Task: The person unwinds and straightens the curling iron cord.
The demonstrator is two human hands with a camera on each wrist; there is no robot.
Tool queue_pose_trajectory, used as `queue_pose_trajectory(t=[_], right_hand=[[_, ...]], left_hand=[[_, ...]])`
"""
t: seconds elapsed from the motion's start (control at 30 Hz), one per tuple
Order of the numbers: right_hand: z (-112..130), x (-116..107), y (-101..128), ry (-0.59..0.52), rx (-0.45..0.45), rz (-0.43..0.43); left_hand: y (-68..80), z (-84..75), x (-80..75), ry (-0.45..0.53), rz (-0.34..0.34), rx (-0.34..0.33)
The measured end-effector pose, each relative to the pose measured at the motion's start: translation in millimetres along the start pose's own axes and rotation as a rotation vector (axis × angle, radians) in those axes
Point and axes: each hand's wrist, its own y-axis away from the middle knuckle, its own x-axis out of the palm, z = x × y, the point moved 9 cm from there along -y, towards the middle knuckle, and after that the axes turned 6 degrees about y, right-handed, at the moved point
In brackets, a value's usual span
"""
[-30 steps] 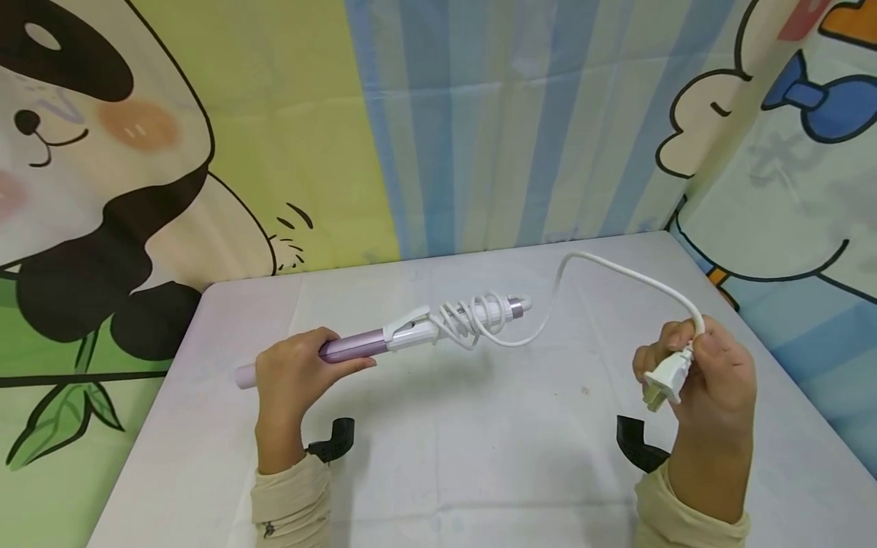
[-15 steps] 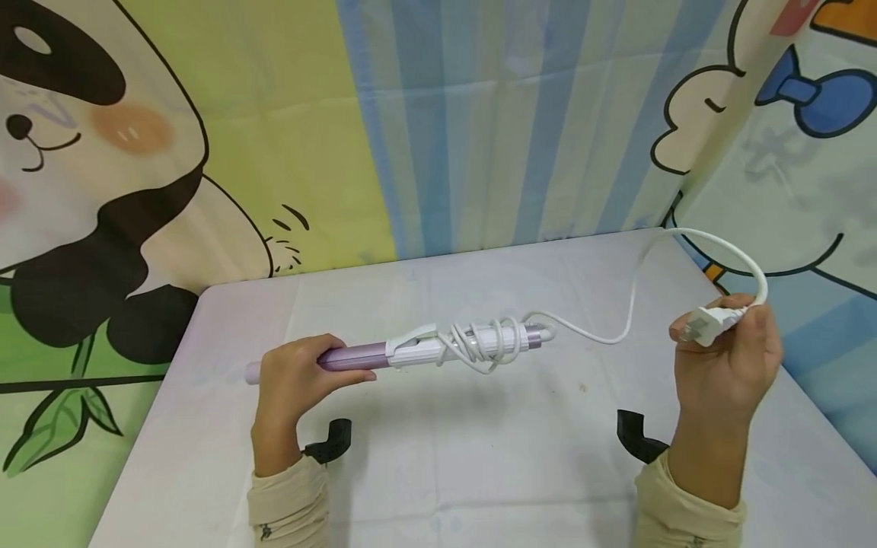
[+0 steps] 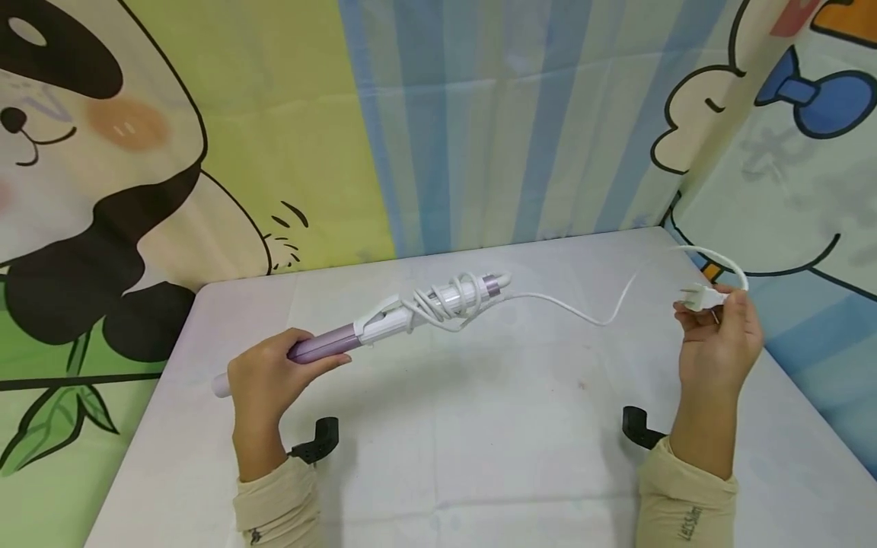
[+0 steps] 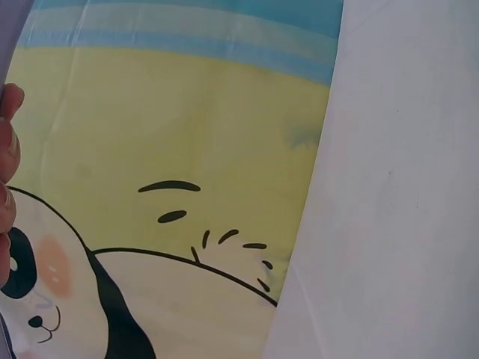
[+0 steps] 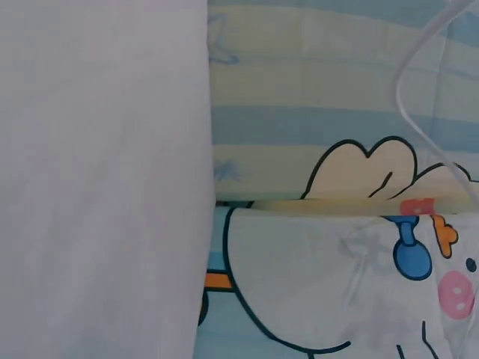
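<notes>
Small dark print on the cream right sleeve cuff at the bottom of the head view, running sideways, too small to read for sure. Tiny dark mark on the cream left sleeve cuff, not readable. No other text, brand, number or sign legible anywhere.

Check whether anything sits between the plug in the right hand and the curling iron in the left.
Nothing visible does. Only the slack white cord spans the bare table between the plug and the curling iron.
</notes>
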Motion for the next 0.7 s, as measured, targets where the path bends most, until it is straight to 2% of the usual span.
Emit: queue_pose_trajectory(t=[0.1,0.27,0.37,0.57,0.7], right_hand=[[-7.3,-26.0,-6.7,0.030,0.108,-0.146],[-16.0,-57.1,-15.0,-0.012,0.211,-0.248],[-24.9,-75.2,-18.4,-0.111,0.297,-0.310],[-50.2,-104.9,-17.1,-0.304,0.549,-0.423],[-58.2,-114.3,-16.2,-0.429,0.635,-0.466]], left_hand=[[0.3,3.9,-2.7,-0.012,-0.021,-0.029],[-1.5,4.8,-4.2,-0.045,-0.052,-0.035],[-2.1,4.9,-3.8,-0.083,-0.060,-0.044],[-2.1,4.4,-1.9,-0.115,-0.056,-0.054],[-3.1,2.2,1.2,-0.104,-0.060,-0.046]])
